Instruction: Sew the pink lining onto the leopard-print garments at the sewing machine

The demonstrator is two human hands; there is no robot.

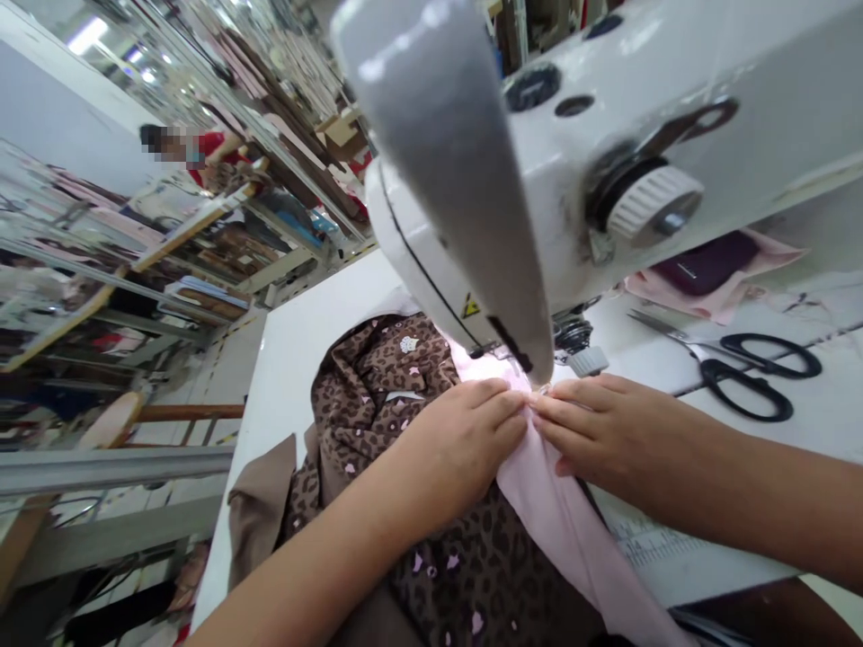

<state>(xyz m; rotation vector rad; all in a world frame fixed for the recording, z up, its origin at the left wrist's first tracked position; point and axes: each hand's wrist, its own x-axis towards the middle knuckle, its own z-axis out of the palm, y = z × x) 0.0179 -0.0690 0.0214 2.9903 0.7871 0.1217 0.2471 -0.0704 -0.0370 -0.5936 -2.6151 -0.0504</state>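
A brown leopard-print garment (364,395) with small pink spots lies bunched on the white table, joined to or overlapped by a strip of pink fabric (566,530). Under the lit head of a white sewing machine (418,234), my left hand (472,427) presses down with its fingers together, gripping the pink fabric's edge. My right hand (593,422) pinches the same fabric from the other side, thumb below. The fingertips of both hands meet just in front of the needle area. The needle itself is hidden behind the machine's grey front part.
Black-handled scissors (748,368) lie right of the machine head, below a dark purple case (707,262) on pink cloth. Ruler markings (661,544) run along the table near my right forearm. A person in red (212,148) sits at another workbench, far left.
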